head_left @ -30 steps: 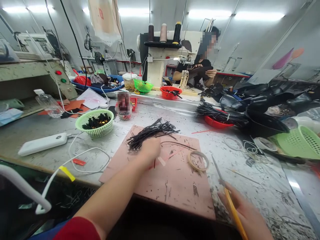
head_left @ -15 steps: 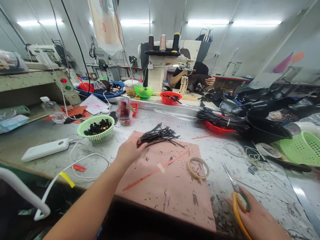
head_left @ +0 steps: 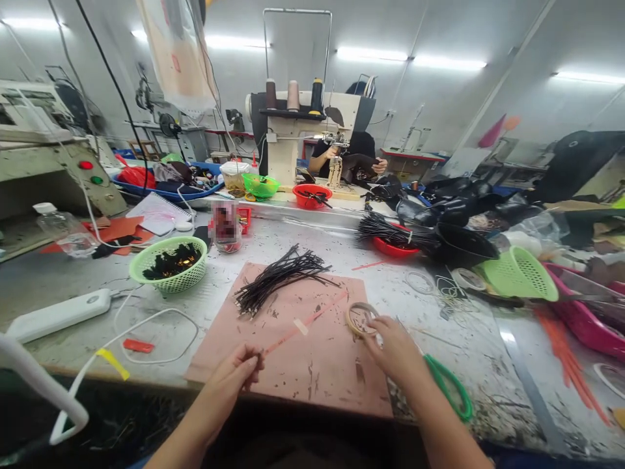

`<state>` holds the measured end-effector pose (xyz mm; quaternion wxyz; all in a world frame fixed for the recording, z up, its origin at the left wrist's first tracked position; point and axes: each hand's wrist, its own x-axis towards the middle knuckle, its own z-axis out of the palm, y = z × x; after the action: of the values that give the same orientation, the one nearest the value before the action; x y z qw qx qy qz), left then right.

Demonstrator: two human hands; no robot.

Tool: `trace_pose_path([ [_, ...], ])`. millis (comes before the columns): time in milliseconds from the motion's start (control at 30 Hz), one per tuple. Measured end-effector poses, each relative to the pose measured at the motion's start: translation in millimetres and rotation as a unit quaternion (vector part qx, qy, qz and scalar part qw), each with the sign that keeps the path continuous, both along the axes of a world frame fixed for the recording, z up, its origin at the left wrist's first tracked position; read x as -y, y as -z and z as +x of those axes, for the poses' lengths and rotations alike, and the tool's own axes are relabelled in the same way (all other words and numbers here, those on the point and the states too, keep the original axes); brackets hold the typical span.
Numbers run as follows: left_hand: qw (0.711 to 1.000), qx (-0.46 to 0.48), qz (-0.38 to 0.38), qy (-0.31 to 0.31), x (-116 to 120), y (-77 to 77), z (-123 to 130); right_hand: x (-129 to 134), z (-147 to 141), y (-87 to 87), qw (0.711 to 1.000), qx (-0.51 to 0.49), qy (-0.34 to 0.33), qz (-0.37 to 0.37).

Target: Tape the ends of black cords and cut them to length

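My left hand (head_left: 243,369) is closed in a pinch at the near edge of the pink board (head_left: 336,374), beside the lower end of a translucent red strip (head_left: 319,312). Whatever its fingertips hold is too small to make out. My right hand (head_left: 394,345) has its fingers closed on the right rim of a roll of tan masking tape (head_left: 355,327), which lies on the board. A bundle of thin black strips (head_left: 276,279) lies at the board's far left. Under my right forearm are scissors, their green handle (head_left: 452,389) showing and the rest mostly hidden.
Left of the board are a green basket of black pieces (head_left: 168,281), a white power bank (head_left: 63,316) and a looped cable. Further back, more black strips (head_left: 378,228) lie over a red bowl (head_left: 395,247). A co-worker (head_left: 361,156) sits behind a sewing machine (head_left: 288,153).
My left hand has left the black strips and come nearer, fingers closed. My right hand has let go of the scissors and moved left to the tape roll. The view has turned right.
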<state>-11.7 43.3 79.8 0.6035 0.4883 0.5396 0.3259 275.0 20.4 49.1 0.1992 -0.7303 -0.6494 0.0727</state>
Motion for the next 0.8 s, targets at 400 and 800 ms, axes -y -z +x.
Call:
trace_pose_path([
  [400,0.992,-0.079,0.061,0.079,-2,11.5,21,-21,-103,-23.5,0.939,-0.294,-0.178,0.008],
  [800,0.969,-0.236,0.066,0.028,-10,55.0,-67,-108,20,2.6,0.976,-0.121,0.103,-0.150],
])
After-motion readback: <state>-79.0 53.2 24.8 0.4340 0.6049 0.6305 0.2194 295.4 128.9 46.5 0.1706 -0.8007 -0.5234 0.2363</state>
